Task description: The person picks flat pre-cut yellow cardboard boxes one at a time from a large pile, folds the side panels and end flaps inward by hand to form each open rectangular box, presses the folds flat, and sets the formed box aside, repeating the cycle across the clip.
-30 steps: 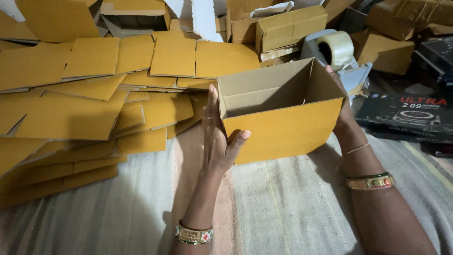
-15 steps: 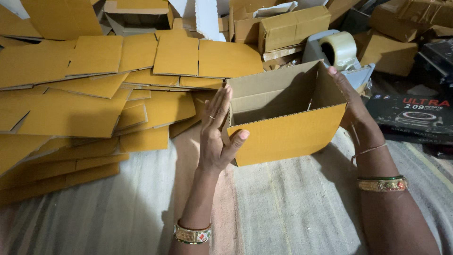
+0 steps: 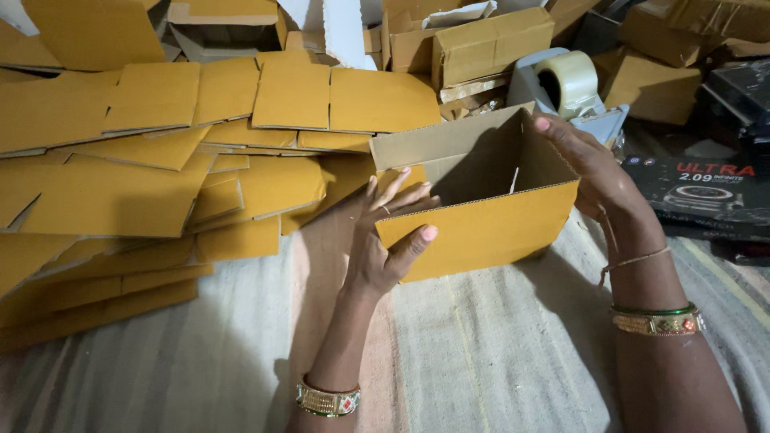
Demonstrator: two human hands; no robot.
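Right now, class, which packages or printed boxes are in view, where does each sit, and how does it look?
Open carton: centre, yellow-brown, between left hand and right hand.
Flat cartons: heaped left, yellow.
Printed box: right edge, black, flat.
Closed cartons: top, brown.

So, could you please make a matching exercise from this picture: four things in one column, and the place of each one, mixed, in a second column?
Things:
1. open cardboard box
2. tape dispenser
3. flat cardboard sheets
4. black printed box

Places:
a. heaped on the left side
b. between the left hand and the right hand
c. at the right edge, beside the right wrist
d. behind the open box, near the right fingertips

Pairs: 1-b, 2-d, 3-a, 4-c
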